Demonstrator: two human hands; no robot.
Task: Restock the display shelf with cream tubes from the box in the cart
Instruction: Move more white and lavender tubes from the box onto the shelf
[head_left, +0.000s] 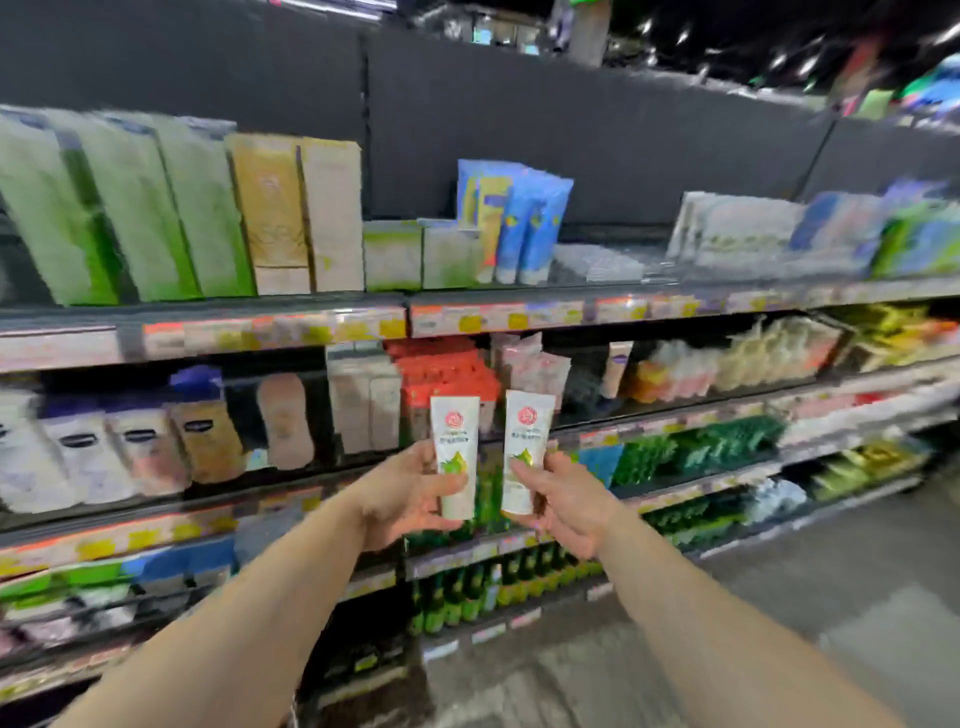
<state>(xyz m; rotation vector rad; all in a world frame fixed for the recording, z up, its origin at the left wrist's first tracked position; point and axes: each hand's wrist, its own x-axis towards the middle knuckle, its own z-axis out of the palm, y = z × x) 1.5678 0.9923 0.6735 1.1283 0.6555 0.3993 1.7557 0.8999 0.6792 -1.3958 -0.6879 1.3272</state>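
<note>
two bare forearms reach out from the bottom of the view, and each ends in a hand wrapped round a tube. the left hand (402, 499) grips the lower half of the left cream tube (456, 456), thumb across its front; the right hand (563, 501) holds the right cream tube (525, 451) the same way, fingers curled at its base. both tubes stand upright, crimped end up, side by side and just apart, labels facing the camera.

behind them runs the display shelf (597, 434), its second tier packed with red boxes (447, 374) and pale pink tubes (530, 364), with a dark gap to the right of those. higher up, the blue tubes (524, 228) and tall green cartons (124, 208) fill the top tier. the cart and its box are not in view.

the step in hand looks like carrying the pair to their slot. to do it well, i would find the matching facing first, since the blur hides any identical stock, then set one tube down at a time, cap end down, label forward, pushed back against whatever stands behind. keep the grip low so the tubes do not tip their neighbours.
</note>
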